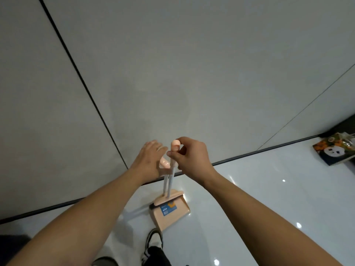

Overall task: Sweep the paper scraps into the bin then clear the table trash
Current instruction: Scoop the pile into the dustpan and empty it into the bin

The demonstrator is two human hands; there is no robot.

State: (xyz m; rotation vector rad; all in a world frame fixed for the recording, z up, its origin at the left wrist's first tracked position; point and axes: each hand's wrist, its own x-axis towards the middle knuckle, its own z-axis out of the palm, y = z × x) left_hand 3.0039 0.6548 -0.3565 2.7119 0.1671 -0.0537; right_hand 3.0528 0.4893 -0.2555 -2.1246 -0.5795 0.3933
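A person stands over a peach dustpan point(172, 212) and broom point(166, 198) set upright against a grey wall point(172, 64) on a glossy white floor point(259, 198); the two pale handles rise side by side from the pan, which carries a blue label point(168, 207). The right hand point(189, 156) pinches the peach cap of the taller handle point(175, 145) between curled fingers and thumb; the left hand point(148, 160) lies against the shorter handle point(164, 163), fingers straight and close together, though whether they clasp it cannot be told. A shoe point(153, 239) shows just below the pan; a panda-print bag point(335, 150) rests on the floor by the wall, well apart to the right.
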